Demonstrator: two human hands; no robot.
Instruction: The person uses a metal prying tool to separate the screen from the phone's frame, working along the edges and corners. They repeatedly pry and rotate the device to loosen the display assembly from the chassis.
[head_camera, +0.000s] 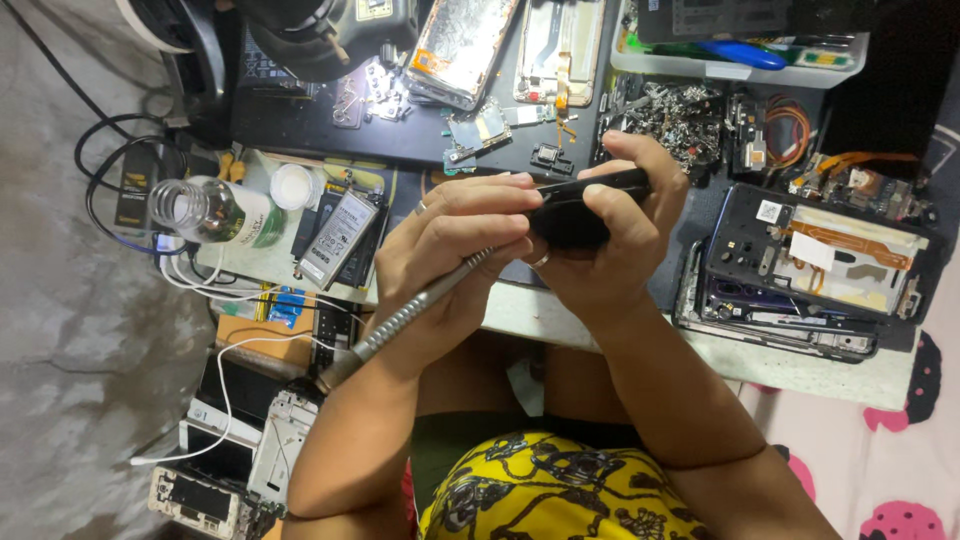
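My right hand (610, 235) grips a black phone (585, 205) edge-on, thumb on top and fingers wrapped beneath, just above the table's near edge. My left hand (450, 250) holds a grey metal-handled screwdriver (400, 320) like a pen. Its tip end is hidden behind my fingers where they meet the phone. Both hands touch each other around the phone.
An opened phone frame (810, 270) with orange flex cables lies at the right. A dark work mat (400, 130) carries small boards, screws and two phone backs (465, 45). A clear bottle (215, 210), a battery (338, 240), white cables (225, 375) and phone parts (280, 445) lie at the left.
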